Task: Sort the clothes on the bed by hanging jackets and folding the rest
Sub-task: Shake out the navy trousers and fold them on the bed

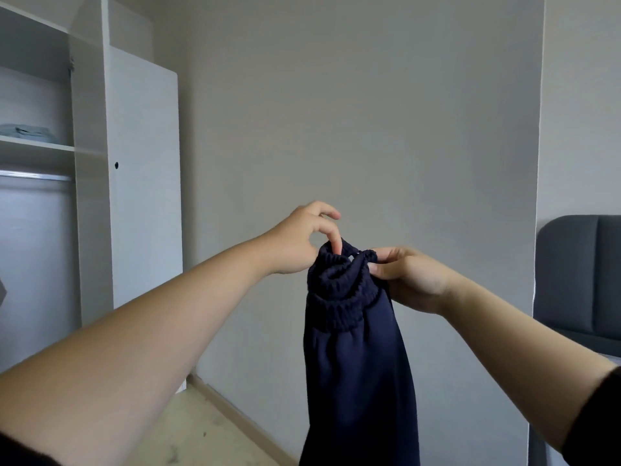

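White wardrobe (141,179) at left, door open. Navy garment (356,364) held up in mid-air before wall, elastic waistband bunched on top, rest hanging past frame bottom. Grey upholstered panel (581,277) at right. Right hand (410,280): fingers curled, pinching waistband's right edge. Left hand (299,243): one finger hooked down on waistband, others lifted apart. Folded pale-blue cloth (30,132) on wardrobe shelf.

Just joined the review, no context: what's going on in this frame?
A person holds a navy garment up in the air by its elastic waistband. The left hand pinches the band from the left, the right hand grips it from the right; the rest hangs down. Not folded yet. An open wardrobe stands on the left, with a folded light-blue item on a shelf.
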`<action>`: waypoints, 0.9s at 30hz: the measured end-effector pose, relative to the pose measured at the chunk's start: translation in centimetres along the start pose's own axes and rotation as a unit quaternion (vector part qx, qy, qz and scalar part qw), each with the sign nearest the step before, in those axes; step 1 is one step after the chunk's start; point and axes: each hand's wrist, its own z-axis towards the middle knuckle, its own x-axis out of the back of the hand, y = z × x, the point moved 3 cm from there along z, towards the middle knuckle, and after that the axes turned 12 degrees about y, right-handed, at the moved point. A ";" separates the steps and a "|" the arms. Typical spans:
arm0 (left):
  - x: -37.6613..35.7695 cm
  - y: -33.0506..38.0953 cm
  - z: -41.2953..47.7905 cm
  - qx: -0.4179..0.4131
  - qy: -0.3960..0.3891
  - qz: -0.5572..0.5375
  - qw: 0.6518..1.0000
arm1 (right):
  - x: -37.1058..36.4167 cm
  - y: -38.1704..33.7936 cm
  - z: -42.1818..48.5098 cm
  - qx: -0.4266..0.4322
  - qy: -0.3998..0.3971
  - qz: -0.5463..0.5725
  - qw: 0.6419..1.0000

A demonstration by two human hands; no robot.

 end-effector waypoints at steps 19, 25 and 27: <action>-4.0 -1.0 -2.1 0.151 -0.122 -0.014 0.981 | 1.4 1.9 -0.5 0.070 0.178 -0.048 0.980; -5.0 -0.5 -2.3 0.120 -0.158 0.016 0.980 | 3.0 1.0 -1.2 0.004 0.088 -0.119 0.989; -5.2 -0.2 -2.2 0.123 -0.177 0.011 0.976 | 3.2 1.2 -1.4 -0.011 0.079 -0.117 0.990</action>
